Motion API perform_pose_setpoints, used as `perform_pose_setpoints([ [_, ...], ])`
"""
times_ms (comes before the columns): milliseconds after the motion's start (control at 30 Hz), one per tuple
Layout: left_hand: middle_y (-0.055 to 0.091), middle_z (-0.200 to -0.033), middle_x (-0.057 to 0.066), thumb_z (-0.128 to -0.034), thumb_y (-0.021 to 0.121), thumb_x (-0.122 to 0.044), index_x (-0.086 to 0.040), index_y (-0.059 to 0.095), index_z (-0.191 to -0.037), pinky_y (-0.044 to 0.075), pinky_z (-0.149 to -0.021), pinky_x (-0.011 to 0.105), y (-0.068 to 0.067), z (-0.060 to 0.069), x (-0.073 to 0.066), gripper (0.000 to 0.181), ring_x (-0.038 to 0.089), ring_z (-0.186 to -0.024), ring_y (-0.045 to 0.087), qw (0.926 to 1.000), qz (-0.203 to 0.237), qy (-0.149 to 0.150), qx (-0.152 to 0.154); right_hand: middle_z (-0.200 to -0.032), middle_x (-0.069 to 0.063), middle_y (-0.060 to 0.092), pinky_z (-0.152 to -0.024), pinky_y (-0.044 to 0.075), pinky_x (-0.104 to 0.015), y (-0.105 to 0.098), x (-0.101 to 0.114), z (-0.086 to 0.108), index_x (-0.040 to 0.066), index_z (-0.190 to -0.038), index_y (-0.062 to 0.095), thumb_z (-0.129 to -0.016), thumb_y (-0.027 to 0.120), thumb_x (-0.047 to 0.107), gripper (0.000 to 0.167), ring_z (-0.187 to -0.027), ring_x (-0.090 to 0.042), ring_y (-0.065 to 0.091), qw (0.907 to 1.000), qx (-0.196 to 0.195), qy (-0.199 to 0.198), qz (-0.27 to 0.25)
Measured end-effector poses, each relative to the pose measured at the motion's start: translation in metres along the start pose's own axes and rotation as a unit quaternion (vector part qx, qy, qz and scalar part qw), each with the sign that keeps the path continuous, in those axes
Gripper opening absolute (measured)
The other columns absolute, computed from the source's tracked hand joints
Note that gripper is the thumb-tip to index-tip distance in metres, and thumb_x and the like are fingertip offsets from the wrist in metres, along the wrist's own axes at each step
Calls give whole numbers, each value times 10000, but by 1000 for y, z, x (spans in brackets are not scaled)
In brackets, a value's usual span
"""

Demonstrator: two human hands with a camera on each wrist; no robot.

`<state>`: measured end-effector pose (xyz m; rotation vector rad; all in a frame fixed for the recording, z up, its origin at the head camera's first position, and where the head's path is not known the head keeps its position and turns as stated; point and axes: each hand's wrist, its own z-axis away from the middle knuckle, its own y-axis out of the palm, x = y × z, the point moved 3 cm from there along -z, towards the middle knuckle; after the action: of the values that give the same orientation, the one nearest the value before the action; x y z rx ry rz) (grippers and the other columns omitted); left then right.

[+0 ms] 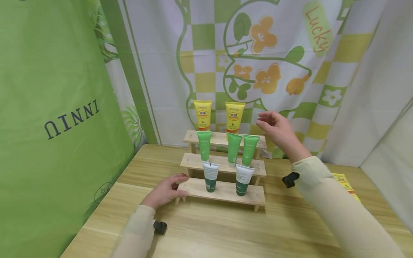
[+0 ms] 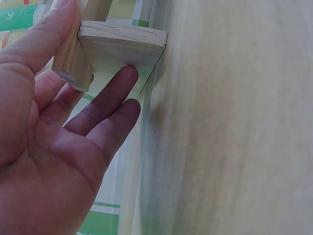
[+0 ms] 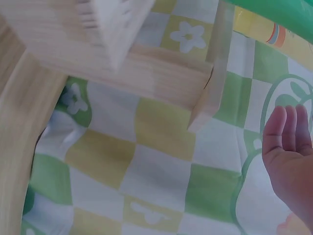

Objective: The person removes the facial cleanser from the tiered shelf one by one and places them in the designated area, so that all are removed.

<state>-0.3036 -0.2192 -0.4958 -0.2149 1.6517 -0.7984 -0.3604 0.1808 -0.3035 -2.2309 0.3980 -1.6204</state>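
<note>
A three-tier wooden stand point(image 1: 222, 195) is on the table. My left hand point(image 1: 166, 191) grips the left end of its lowest shelf point(image 2: 73, 73), thumb on one side and fingers on the other. My right hand point(image 1: 279, 130) hovers beside the right end of the top shelf, fingers loosely bent, holding nothing. Two yellow tubes point(image 1: 234, 116) stand on the top tier, the nearer one left of this hand and apart from it. The middle tier carries three green tubes point(image 1: 204, 145), one left and two right. On the lowest tier are two white-and-dark-green tubes point(image 1: 211, 175).
Yellow printed items point(image 1: 346, 184) lie on the table at the right, partly hidden by my right sleeve. A patterned curtain point(image 1: 203, 61) hangs behind the stand. Green cloth point(image 1: 64, 89) borders the table point(image 1: 213, 233) on the left.
</note>
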Motion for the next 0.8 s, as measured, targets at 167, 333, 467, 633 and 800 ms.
perform_pose_setpoints([
  [167,414,-1503,88,-780,801,-462,-221,602,-1358,379,-1065,459,0,1,-1,657,293,-1315,448,10000,37,-17,-7,-1285,-109,549,-804,523,-318,9,5,-15,74,-1372,478,-967,624,377,526,-1121,-260,540,9994,218,80,-245],
  [333,409,-1508,100,-774,799,-475,-223,603,-1358,379,-1065,464,0,1,-1,666,305,-1317,448,10000,25,-49,-26,-1276,-125,529,-872,510,-440,16,8,-22,61,-1378,451,-966,641,325,525,-1099,-259,535,9985,325,80,-423],
  [467,406,-1510,119,-789,793,-458,-208,598,-1365,378,-1065,471,0,2,-1,658,317,-1320,446,10000,83,-33,-4,-1271,-136,521,-920,478,-523,22,10,-26,65,-1369,441,-965,651,275,501,-1085,-264,527,9970,471,101,-604],
  [633,402,-1509,138,-809,792,-417,-184,597,-1364,384,-1060,475,0,1,0,633,330,-1317,449,9999,124,32,6,-1269,-134,544,-919,477,-524,27,11,-31,73,-1362,445,-958,662,283,505,-1082,-262,528,9960,599,172,-635],
  [800,406,-1510,115,-809,785,-441,-200,594,-1367,385,-1061,462,-1,0,-1,637,313,-1329,435,10000,11,18,17,-1264,-111,559,-883,504,-461,31,13,-35,92,-1353,454,-942,674,349,532,-1083,-251,536,9964,665,195,-488],
])
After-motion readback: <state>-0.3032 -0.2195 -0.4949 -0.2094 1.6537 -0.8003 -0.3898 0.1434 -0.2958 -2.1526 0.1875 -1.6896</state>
